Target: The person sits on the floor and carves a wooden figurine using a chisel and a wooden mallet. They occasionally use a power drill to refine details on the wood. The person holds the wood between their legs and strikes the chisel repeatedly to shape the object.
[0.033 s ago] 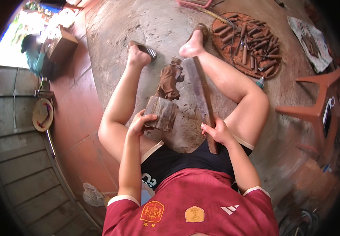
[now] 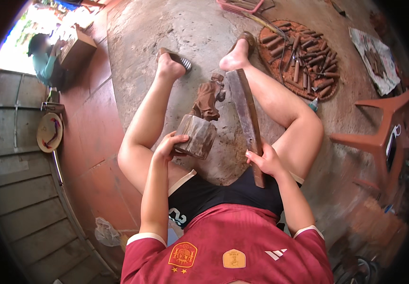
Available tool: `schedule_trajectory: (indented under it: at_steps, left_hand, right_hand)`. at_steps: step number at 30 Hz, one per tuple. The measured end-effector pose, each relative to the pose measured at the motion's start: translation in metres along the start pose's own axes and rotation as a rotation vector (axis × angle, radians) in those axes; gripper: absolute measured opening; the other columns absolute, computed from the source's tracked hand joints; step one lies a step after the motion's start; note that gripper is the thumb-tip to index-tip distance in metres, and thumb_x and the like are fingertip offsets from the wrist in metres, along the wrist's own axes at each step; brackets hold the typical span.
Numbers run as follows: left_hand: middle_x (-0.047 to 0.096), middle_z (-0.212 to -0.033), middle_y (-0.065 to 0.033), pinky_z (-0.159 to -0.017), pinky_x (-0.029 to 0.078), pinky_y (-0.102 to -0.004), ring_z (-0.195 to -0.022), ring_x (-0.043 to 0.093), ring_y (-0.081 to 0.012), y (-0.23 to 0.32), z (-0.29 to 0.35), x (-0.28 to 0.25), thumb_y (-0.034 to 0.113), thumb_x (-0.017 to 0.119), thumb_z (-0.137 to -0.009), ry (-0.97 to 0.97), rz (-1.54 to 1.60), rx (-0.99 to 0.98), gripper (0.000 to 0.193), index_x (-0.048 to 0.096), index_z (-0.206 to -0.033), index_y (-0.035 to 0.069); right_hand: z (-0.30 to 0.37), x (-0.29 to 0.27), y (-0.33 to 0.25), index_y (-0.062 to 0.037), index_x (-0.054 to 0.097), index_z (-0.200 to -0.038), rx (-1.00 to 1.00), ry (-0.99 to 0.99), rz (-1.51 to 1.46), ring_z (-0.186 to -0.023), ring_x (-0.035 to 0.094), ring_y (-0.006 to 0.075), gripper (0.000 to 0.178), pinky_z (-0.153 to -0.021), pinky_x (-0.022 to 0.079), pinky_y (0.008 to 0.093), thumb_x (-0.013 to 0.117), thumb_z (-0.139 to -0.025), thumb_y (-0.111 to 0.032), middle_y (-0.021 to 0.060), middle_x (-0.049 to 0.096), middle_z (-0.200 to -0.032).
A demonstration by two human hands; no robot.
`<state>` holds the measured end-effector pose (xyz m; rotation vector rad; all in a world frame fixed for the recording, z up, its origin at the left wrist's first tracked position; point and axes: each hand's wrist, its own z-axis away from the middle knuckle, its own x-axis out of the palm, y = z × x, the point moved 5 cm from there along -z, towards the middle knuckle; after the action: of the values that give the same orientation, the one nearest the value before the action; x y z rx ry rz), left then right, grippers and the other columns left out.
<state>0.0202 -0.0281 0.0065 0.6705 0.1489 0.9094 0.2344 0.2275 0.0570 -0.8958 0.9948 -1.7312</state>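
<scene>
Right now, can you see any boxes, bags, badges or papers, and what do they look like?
Box: brown, top left, beside another person.
Paper sheet: pale, printed, on the floor at top right.
Plastic bag: crumpled, whitish, lower left floor.
Shirt badges: a shield and a gold patch on red.

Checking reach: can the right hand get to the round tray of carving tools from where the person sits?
Probably not without leaning. The right hand grips the long wooden mallet by the hip, and the tool tray lies beyond the bent right knee, which sits between them.

Left hand (image 2: 169,144) cups with bent fingers; right hand (image 2: 265,161) holds a closed grip, forearms extended.
</scene>
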Motion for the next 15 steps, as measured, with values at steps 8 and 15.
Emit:
schedule_trajectory:
  at_steps: [8,15]
  left_hand:
    - [0.053,-0.124,-0.0086,-0.091,0.042,-0.0500,-0.107,0.054,-0.0256,-0.001,0.010,0.005,0.045,0.076,-0.073,0.252,0.136,0.169,0.079,0.041,-0.136,0.012]
    - [0.047,-0.131,-0.0176,-0.070,0.048,-0.0514,-0.103,0.052,-0.0329,-0.050,0.013,0.061,0.058,0.081,-0.066,0.496,0.566,0.088,0.102,0.029,-0.137,0.006]
  right_hand:
    - [-0.016,-0.015,-0.008,-0.0096,0.043,-0.142,0.041,-0.056,0.510,-0.065,0.058,0.0132,0.063,-0.064,0.050,0.0293,0.067,-0.084,-0.014,0.0131,0.068,-0.093]
    - [-0.030,0.000,0.002,-0.0086,0.044,-0.141,0.199,-0.117,0.393,-0.052,0.054,0.0112,0.061,-0.048,0.046,0.0293,0.066,-0.084,-0.011,0.0056,0.062,-0.074]
